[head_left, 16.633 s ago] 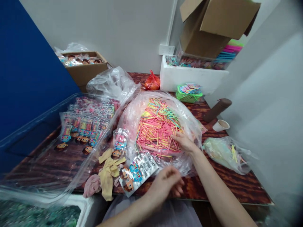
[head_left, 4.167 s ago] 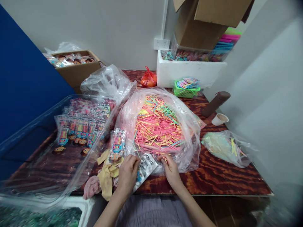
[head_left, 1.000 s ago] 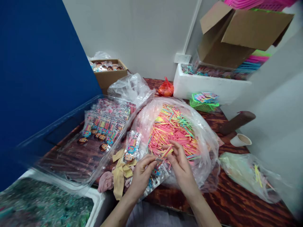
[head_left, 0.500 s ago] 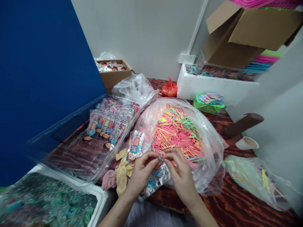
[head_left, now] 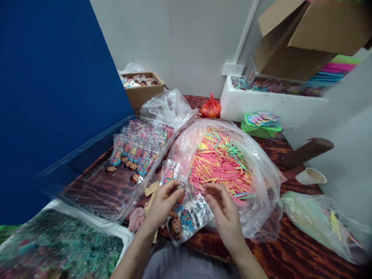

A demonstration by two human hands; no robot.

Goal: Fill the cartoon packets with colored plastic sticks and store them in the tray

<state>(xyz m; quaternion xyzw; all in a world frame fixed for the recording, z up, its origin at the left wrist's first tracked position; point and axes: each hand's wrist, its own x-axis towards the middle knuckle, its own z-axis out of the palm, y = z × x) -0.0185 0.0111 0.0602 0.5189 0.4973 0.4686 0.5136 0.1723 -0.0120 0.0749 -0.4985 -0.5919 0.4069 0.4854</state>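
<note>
My left hand is closed, its thumb and fingers pinching the top of a small printed pouch, mostly hidden behind the hand. Across from it, my right hand has its fingers curled but apart, with nothing visible in them. Below and between the hands lie flat silver-and-clear printed pouches with cartoon figures. Just beyond the left hand is another filled pouch. A big clear plastic bag spreads open in front of my hands, full of thin pink, yellow and green sticks.
At left, a clear tray holds rows of filled pouches. Foam boxes stand at front left and back right. A green basket, paper cup, brown tube and plastic bag sit right.
My hands were together pinching at one spot; now they have moved apart, the left keeping the pouch and the right letting go. The view has shifted slightly.
</note>
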